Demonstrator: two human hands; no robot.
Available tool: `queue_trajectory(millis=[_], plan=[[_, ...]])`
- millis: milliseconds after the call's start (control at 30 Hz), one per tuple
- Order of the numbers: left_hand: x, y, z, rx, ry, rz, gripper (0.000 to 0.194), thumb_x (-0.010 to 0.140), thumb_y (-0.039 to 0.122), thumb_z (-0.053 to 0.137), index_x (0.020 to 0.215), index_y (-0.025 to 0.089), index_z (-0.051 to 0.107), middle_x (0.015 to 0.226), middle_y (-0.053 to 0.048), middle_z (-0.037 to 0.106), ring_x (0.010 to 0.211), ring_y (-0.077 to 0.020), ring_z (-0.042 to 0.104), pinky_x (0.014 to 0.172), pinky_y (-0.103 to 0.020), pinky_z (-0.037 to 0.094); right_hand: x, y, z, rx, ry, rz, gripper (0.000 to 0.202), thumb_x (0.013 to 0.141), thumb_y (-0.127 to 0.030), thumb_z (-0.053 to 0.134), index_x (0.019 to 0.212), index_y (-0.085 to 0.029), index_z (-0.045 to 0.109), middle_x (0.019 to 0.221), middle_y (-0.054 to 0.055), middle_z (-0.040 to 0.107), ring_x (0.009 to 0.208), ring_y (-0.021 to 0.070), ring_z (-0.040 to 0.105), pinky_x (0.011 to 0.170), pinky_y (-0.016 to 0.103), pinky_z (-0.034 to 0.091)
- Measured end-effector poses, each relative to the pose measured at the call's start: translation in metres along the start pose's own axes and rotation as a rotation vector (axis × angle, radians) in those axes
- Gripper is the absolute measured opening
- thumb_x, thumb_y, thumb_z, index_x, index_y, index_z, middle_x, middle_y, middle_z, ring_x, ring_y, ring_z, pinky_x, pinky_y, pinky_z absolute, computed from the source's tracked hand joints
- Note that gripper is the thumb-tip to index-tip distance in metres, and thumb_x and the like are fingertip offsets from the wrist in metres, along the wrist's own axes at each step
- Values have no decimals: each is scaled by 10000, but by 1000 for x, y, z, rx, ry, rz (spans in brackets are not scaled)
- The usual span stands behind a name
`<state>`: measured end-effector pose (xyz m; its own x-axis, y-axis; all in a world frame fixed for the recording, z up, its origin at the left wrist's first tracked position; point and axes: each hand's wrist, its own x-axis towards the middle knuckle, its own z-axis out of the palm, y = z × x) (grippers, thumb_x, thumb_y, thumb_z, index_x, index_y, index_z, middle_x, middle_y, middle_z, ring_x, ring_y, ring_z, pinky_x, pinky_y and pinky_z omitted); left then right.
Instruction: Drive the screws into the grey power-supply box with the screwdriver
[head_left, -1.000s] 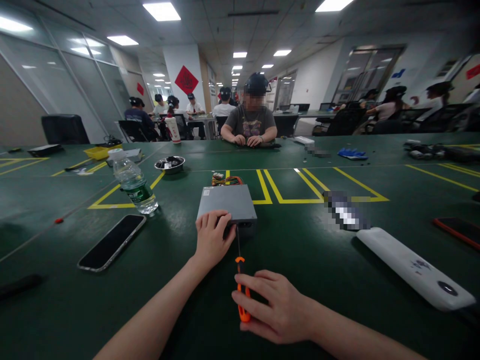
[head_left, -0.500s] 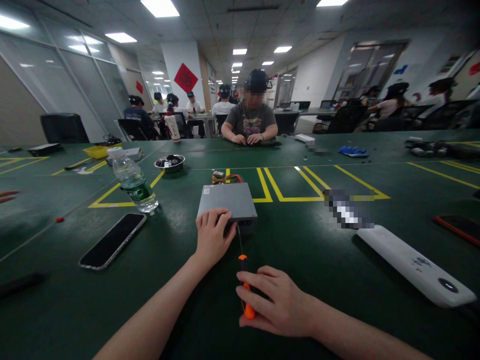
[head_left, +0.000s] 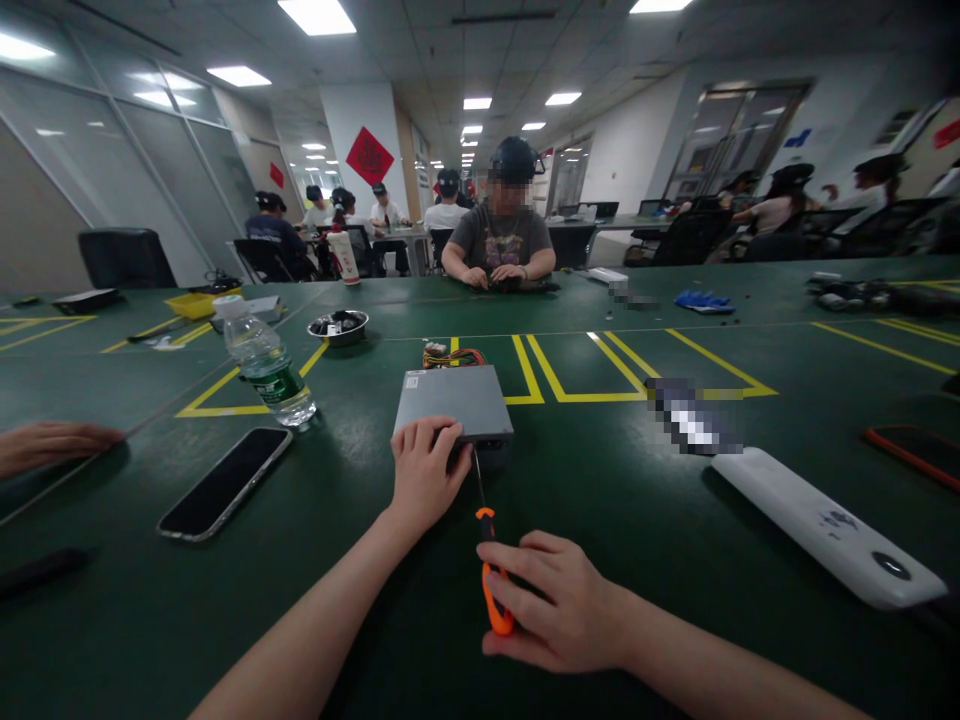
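Note:
A grey metal computer power supply (head_left: 454, 400) lies on the green table in front of me, its bundle of coloured cables (head_left: 457, 355) behind it. My left hand (head_left: 429, 465) grips its near left edge, fingers bent over the top and thumb at the front. In my right hand (head_left: 551, 600) is an orange and black screwdriver (head_left: 496, 600), closed between fingers and thumb. The shaft points away from me, and its tip meets the lower front of the power supply near my left thumb. Whether the tip sits in a screw cannot be made out.
Left of the power supply are a phone (head_left: 225, 484), a water bottle (head_left: 270, 365) and a metal bowl (head_left: 337, 327) of small parts. A long white device (head_left: 825, 525) lies to the right. Another person's hand (head_left: 60, 447) reaches in from the left.
The screwdriver handle has turned slightly in my right hand, while my left hand keeps its place. At the left, another person's hand has moved in over the spot where a small red object lay.

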<state>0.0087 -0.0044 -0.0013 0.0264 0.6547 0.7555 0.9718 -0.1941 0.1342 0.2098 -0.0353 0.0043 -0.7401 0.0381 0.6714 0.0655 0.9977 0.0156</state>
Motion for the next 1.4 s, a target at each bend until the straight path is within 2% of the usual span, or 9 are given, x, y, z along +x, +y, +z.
queue_trajectory(millis=[133, 333, 567, 667, 800, 1033, 1133, 1267, 1400], plan=[[0, 0, 0, 2, -3, 0, 182, 791, 281, 561, 964, 226, 573, 1021, -64, 595, 940, -223, 499, 827, -386, 320, -6, 4, 6, 27, 50, 23, 382, 840, -464, 522, 1001, -122, 471, 1021, 172, 636, 765, 175, 635, 651, 293, 491], [0, 1, -1, -5, 2, -1, 167, 794, 271, 555, 955, 227, 571, 1019, -62, 596, 941, -224, 503, 829, -387, 314, -2, 3, 3, -52, -156, 7, 438, 842, -481, 492, 1108, -134, 507, 1061, 162, 607, 793, 200, 620, 664, 327, 487], [2, 2, -6, -21, -34, 24, 159, 812, 255, 530, 967, 223, 534, 1156, -57, 572, 1063, -222, 501, 887, -396, 298, -6, 4, 8, -14, -9, 12, 442, 855, -499, 477, 1039, -97, 479, 1003, 160, 637, 836, 192, 630, 666, 304, 503], [4, 3, -8, -29, -64, 18, 146, 813, 242, 525, 958, 225, 524, 1165, -50, 580, 1103, -220, 491, 906, -398, 291, -7, 2, 9, 51, -37, 47, 486, 828, -504, 499, 1068, -84, 455, 1067, 188, 596, 923, 220, 612, 716, 325, 509], [4, 4, -8, -25, -91, 13, 151, 813, 248, 528, 960, 219, 519, 1148, -55, 592, 1116, -226, 485, 911, -400, 295, -2, -1, 4, 4, -145, 2, 360, 859, -320, 484, 1141, -99, 461, 1112, 183, 568, 980, 225, 583, 748, 329, 499], [1, 3, -6, -16, -60, 37, 218, 822, 263, 516, 1033, 211, 509, 1160, -64, 589, 1120, -226, 485, 917, -396, 290, -6, 2, 8, -46, -18, -13, 325, 862, -436, 493, 943, -121, 492, 1034, 173, 611, 780, 184, 616, 630, 295, 499], [1, 3, -5, -21, -51, 30, 238, 820, 267, 516, 1053, 214, 510, 1159, -70, 588, 1108, -232, 490, 918, -398, 288, -6, 2, 9, -9, -33, 21, 407, 850, -488, 471, 990, -106, 481, 1063, 181, 599, 795, 191, 616, 656, 303, 505], [2, 2, -3, -28, -41, 36, 214, 819, 266, 515, 1028, 221, 522, 1151, -69, 592, 1099, -236, 495, 911, -404, 289, -2, 2, 7, -32, -126, -15, 398, 858, -407, 471, 1120, -107, 481, 1091, 183, 581, 884, 218, 603, 678, 325, 498], [2, 0, -3, -22, -43, 48, 208, 820, 271, 514, 1023, 225, 524, 1153, -62, 593, 1097, -227, 500, 898, -398, 293, -2, 3, 7, -66, -82, -52, 378, 854, -456, 497, 991, -106, 535, 1016, 167, 615, 838, 204, 611, 642, 303, 491]])
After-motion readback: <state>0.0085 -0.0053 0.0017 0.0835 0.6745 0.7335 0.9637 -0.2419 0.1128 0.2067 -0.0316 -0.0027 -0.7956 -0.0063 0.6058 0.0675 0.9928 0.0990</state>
